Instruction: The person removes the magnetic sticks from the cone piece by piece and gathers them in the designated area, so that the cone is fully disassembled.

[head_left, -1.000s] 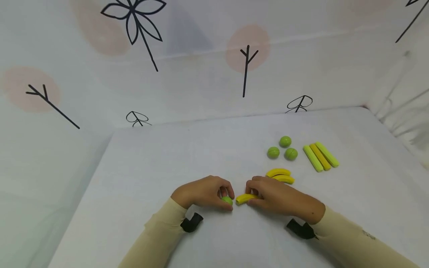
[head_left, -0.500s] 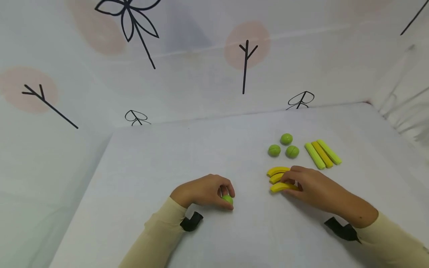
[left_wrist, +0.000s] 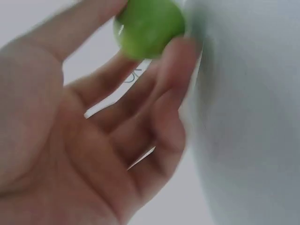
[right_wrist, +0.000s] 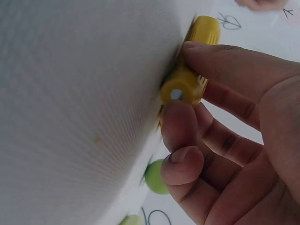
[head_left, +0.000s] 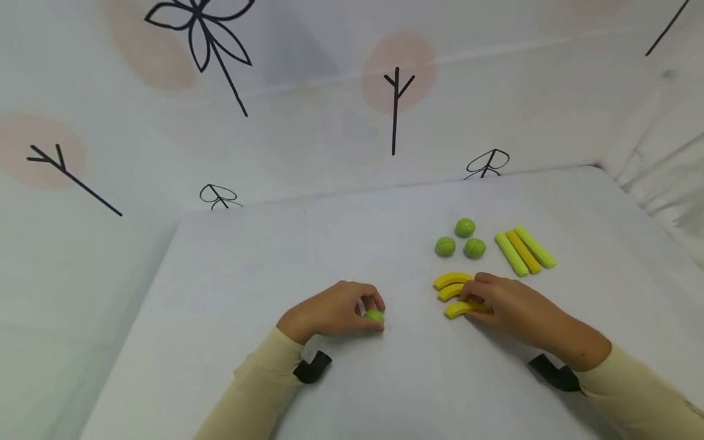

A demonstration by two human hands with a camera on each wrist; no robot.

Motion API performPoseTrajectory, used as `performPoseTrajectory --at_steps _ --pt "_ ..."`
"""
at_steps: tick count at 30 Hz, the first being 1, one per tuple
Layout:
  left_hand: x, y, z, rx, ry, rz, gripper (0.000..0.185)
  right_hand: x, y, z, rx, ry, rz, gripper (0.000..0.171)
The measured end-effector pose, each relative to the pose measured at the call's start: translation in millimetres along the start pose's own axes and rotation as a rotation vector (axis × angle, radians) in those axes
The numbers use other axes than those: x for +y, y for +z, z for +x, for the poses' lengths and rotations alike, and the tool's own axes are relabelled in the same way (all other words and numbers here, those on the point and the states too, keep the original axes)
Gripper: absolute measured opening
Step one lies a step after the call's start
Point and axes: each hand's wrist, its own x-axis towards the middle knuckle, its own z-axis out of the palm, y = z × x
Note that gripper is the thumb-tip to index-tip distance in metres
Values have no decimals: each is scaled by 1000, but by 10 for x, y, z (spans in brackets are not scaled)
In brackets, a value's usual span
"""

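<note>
1. The left hand [head_left: 330, 313] is pinching a green ball [head_left: 374, 316] against the bench [head_left: 247, 293].
2. At its 3 o'clock, the right hand [head_left: 511, 308] is pinching a yellow banana piece [head_left: 459, 309], long axis running 9 to 3.
3. Two more banana pieces [head_left: 452, 281] are lying just beyond at 12.
4. Three green balls [head_left: 459, 238] and three sticks [head_left: 525, 251] are sitting farther back; nothing is blocking.

The small round green plastic ball [head_left: 374, 316] is half covered in the head view by the curled fingers of the left hand [head_left: 330, 311]; the left wrist view is blurred, so its surface detail cannot be read. The nearest curved yellow plastic banana piece [head_left: 458, 308] has its right end hidden under the right hand [head_left: 508, 305]. In the right wrist view its far end is perhaps cut off by the top edge.
</note>
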Motion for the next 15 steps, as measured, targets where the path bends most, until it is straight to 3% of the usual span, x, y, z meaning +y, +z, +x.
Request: performPoseTrajectory --at_steps 4,8,15 --pt "115 0 172 123 17 41 37 8 18 0 9 -21 -29 23" --pt "313 -35 450 217 22 122 42 -1 12 5 9 -13 -43 24" --pt "552 -42 881 259 -9 165 41 -11 22 -1 0 11 -36 24"
